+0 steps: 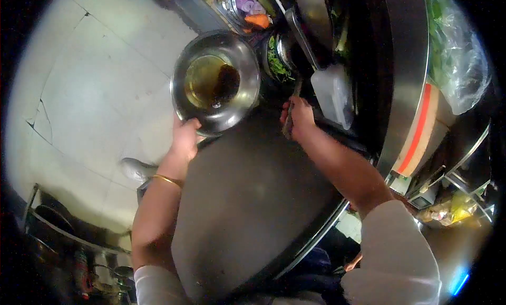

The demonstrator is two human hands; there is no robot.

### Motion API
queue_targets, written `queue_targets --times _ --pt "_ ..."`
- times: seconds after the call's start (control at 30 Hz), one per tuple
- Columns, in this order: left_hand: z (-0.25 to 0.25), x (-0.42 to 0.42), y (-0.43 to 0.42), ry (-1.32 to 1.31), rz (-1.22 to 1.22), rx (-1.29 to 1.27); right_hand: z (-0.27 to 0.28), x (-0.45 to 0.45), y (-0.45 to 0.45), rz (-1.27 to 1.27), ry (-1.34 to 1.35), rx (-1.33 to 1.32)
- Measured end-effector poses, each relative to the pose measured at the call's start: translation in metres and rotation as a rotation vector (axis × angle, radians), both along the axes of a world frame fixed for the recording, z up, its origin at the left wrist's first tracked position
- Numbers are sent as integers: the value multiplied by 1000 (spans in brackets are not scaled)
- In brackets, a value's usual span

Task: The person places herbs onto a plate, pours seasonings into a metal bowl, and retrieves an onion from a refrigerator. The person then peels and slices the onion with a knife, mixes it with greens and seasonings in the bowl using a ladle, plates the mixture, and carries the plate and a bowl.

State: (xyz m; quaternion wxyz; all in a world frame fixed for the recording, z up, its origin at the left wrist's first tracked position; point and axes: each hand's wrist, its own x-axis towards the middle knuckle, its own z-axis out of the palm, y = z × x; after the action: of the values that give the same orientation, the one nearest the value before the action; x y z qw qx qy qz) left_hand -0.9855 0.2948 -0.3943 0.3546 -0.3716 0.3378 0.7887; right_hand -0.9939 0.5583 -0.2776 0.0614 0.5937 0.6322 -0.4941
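Bowl [249, 86] aside, the pale floor [100, 89] takes up the most room, cracked in places; next comes the dark surface [237, 199] (worktop or pan, I cannot tell), spread between the two forearms. The bag [461, 62], clear plastic with green beside it, lies off at the right. The bowl, wide and metal, shows at the far end of the dark surface, partly against the floor. Its liquid [203, 76], yellow-brown with a darker patch, lies in the bottom. Greens [278, 60] sit in a container just beyond the right hand [299, 115], which is wrapped round a thin handle [288, 123]; where that leads is lost in the dark. The left hand [185, 139] grips the bowl by its near rim. Smallest is the bangle [168, 179] on the left forearm.

The step in hand, I judge, is steadying the bowl with the left while the right manages the handle. Any next move calls for an even left grip (the liquid could slop if the rim dipped) and a right hand kept clear of the greens.
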Motion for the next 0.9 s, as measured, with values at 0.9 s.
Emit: queue_targets --times 0.9 --pt "-1 -1 13 -55 49 17 -34 20 95 516 -97 238"
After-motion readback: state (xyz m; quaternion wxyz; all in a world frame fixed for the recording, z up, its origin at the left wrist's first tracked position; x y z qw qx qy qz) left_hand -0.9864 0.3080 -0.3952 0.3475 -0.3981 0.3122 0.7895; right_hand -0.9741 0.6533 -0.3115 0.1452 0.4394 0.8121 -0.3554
